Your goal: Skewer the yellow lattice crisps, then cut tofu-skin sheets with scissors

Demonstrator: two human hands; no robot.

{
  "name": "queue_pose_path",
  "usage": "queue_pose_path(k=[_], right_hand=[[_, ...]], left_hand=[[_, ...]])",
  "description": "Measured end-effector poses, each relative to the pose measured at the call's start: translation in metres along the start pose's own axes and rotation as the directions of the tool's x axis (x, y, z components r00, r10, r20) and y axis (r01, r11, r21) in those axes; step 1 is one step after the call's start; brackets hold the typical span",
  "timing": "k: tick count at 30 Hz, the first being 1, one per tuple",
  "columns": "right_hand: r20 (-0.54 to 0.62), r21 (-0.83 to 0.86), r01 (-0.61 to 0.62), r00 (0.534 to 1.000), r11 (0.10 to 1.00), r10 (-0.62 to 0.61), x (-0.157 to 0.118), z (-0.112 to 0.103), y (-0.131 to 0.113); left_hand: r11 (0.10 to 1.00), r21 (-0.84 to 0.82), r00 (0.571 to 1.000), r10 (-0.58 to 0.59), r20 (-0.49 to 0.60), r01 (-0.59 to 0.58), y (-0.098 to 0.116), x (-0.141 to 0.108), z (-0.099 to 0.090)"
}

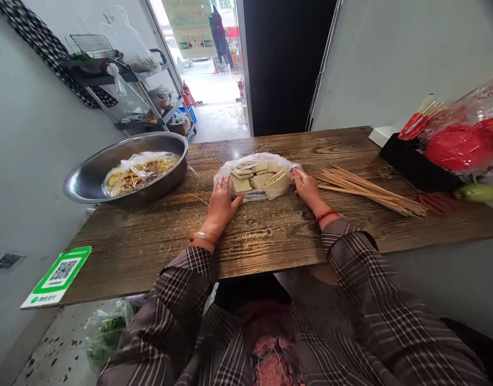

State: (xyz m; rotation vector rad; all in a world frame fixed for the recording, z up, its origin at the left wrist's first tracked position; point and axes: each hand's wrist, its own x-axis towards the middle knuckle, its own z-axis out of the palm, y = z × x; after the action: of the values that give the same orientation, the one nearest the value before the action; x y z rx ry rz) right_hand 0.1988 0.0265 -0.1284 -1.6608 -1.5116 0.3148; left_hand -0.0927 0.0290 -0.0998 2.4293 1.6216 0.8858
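A clear plastic bag (250,197) lies on the wooden table in front of me, its mouth spread around pale, flat slices (241,185) that look like tofu skin. My left hand (221,202) rests against the bag's left side, fingers stretched out and thumb apart. At the right edge, my right hand (306,186) has its fingers curled on the plastic, gripping it; the fingertips are partly hidden. Just right of that hand, a loose bundle of thin wooden skewers (370,192) lies on the wood.
A large steel bowl (79,179) holding a bag of skewered food stands at the table's left. A green QR-code card (61,273) lies on the left edge. At right sits a black box (407,161) beside red plastic packaging (457,147). Behind are a shelf cart (129,75) and a doorway.
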Motion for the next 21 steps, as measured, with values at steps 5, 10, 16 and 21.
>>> queue_pose_path(k=[5,10,16,21], right_hand=[[-0.154,0.069,0.022,0.988,0.997,-0.011,-0.006,0.002,-0.006],[-0.276,0.094,0.064,0.960,0.994,-0.035,-0.006,-0.002,-0.020],[-0.355,0.031,0.075,0.933,0.997,-0.059,-0.003,-0.010,-0.033],[-0.347,0.006,0.110,0.932,0.994,-0.102,0.004,-0.009,-0.036]], left_hand=[[0.971,0.240,0.992,0.020,-0.125,0.011,0.033,-0.009,-0.024],[0.938,0.296,0.978,0.203,-0.055,-0.178,0.073,0.008,-0.015],[0.897,0.358,0.965,0.247,0.083,-0.260,0.093,0.024,0.013],[0.874,0.369,0.948,0.305,0.090,-0.316,0.091,0.026,0.025]])
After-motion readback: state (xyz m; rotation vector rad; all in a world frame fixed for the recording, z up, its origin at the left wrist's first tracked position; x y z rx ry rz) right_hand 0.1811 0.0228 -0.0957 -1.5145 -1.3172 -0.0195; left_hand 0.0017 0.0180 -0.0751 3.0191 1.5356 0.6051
